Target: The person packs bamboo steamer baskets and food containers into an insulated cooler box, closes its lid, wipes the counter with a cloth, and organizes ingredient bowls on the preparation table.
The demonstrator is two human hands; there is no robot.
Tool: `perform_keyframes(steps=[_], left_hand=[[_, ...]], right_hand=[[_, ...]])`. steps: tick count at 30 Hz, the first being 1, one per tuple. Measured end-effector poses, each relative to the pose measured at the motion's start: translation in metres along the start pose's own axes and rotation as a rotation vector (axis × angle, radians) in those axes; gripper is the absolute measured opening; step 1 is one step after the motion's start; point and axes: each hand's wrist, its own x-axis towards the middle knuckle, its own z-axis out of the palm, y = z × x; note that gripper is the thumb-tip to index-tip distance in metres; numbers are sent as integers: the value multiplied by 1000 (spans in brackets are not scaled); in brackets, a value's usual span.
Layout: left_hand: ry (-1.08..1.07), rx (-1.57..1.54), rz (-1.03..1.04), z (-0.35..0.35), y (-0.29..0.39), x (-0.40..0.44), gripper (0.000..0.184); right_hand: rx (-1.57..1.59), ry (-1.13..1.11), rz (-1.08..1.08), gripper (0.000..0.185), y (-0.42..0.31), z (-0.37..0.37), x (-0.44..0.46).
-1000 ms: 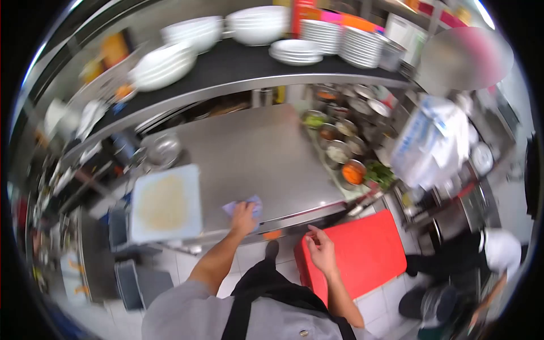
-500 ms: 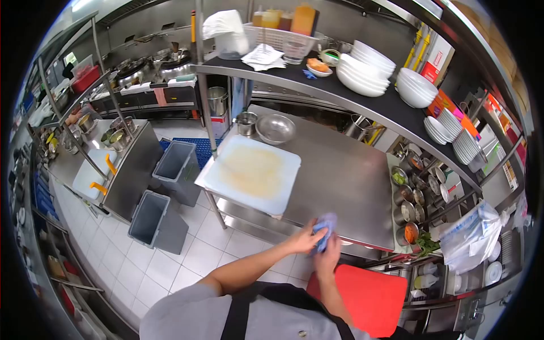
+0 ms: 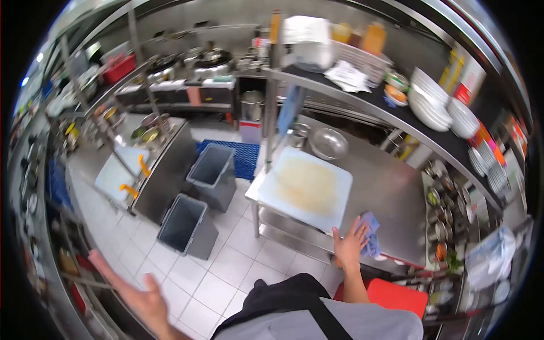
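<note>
A crumpled blue-purple cloth (image 3: 371,242) lies near the front edge of the steel counter (image 3: 391,192). Just left of it is my right hand (image 3: 349,248), fingers spread; whether the fingertips touch the cloth I cannot tell. My left hand (image 3: 146,300) is held out over the floor at lower left, slightly blurred, with fingers stretched and nothing in it. On the counter's left end rests a white cutting board (image 3: 334,195) with a yellowish stained middle. Behind the board stand a metal bowl (image 3: 329,144) and a small steel pot (image 3: 299,135).
Two grey bins (image 3: 198,226) stand on the tiled floor between the counters. A red surface (image 3: 396,297) is beside me at right. Overhead, a shelf (image 3: 362,102) carries stacked white bowls (image 3: 430,102). Orange-handled tools (image 3: 129,191) lie by another board at left.
Both hands were together holding the cloth; now it lies on the counter. My left hand has swung far left, and the view has turned left.
</note>
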Motion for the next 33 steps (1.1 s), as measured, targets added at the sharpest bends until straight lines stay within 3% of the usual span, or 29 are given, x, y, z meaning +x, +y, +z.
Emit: perform_keyframes(steps=[3,8,10,14,16,20,24,28,30,33], left_hand=[[206,382,-110,-60,-33,-19,83],[233,551,-534,-86,-50,-99,81],[284,656,-562,-87,-78,-149,78],[405,647,-706,-75,-33,-153,93],[328,739,-722,-84,-49,-149,76],[428,559,-540,-86,-21,-56,85],[474,686,-356,-79,-7,-22,91],[511,678,-499,-56,23,-29,93],[516,686,-530,-36,32,-53,93],[606,721,-664,-9,35,-88,90]], right_hand=[[71,134,-129,94,-50,10,29],[194,215,-487,91,-188,-49,63],[205,328,-679,89,-233,-61,76],[191,378,-816,87,-289,-70,96],[256,361,-784,85,-296,-78,99],[359,322,-883,75,-266,-43,113],[425,289,-667,69,-235,13,131],[461,117,-776,70,-272,6,149],[630,125,-1096,72,-314,-26,150],[687,129,-1257,74,-356,-45,156]])
